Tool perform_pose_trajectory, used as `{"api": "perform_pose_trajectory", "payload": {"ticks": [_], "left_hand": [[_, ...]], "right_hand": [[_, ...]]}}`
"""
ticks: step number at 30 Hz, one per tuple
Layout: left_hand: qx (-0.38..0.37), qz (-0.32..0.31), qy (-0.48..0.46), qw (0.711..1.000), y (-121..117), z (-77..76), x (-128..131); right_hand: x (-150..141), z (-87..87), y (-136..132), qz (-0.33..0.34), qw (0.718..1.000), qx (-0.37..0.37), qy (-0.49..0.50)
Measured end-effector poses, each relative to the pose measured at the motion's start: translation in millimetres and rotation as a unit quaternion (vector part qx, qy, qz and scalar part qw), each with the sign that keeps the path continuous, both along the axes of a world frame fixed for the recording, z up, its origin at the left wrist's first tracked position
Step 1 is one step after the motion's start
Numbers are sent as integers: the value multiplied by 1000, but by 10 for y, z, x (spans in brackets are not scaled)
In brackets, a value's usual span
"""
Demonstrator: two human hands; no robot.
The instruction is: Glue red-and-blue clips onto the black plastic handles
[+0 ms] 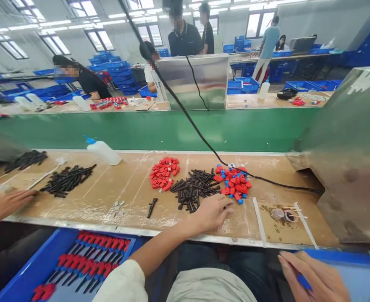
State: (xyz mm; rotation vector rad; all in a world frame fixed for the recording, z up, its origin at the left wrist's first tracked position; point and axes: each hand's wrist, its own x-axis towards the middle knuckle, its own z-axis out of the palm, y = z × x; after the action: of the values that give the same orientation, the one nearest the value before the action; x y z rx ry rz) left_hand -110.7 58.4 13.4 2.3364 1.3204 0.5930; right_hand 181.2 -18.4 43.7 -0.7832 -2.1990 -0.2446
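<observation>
My left hand (214, 211) hovers low over the near side of the brown tabletop, its fingers loosely bent and apart, with nothing visible in them. Just beyond its fingertips lies a pile of red pieces with blue parts (237, 182). A heap of black plastic stick-like parts (194, 191) spreads behind its wrist. Down at the lower right, my right hand (313, 277) has thumb and fingers drawn together beside a blue tray (345, 255). Whatever those fingers hold is hidden. Plain red pieces (164, 173) form another pile, and a single black part (152, 208) lies apart.
A blue bin (24, 272) at lower left holds rows of red, blue and black assemblies. Another person's hand (13, 203) rests near more black parts (66, 180). A squeeze bottle (104, 152), small cups (288, 216), a black cable (276, 182) and a metal housing (351, 167) surround the workspace.
</observation>
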Motion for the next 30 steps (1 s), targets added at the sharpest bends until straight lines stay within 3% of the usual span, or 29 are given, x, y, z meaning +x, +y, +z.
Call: {"api": "perform_pose_trajectory", "payload": {"ticks": [5, 8, 11, 22, 26, 30], "left_hand": [[21, 80, -4, 997, 526, -99, 181], [27, 129, -2, 991, 749, -132, 312], [29, 141, 9, 990, 847, -169, 383], [30, 110, 15, 993, 895, -347, 360], [46, 120, -33, 991, 852, -297, 300], [55, 105, -97, 988, 530, -165, 247]], "right_hand": [[-518, 39, 189, 60, 994, -61, -61], [-596, -50, 209, 79, 990, -90, -80], [-578, -136, 190, 81, 987, -105, -91], [-502, -255, 180, 60, 983, -154, -82], [-514, -210, 181, 63, 984, -159, -52], [-518, -155, 204, 42, 979, -197, 21]]}}
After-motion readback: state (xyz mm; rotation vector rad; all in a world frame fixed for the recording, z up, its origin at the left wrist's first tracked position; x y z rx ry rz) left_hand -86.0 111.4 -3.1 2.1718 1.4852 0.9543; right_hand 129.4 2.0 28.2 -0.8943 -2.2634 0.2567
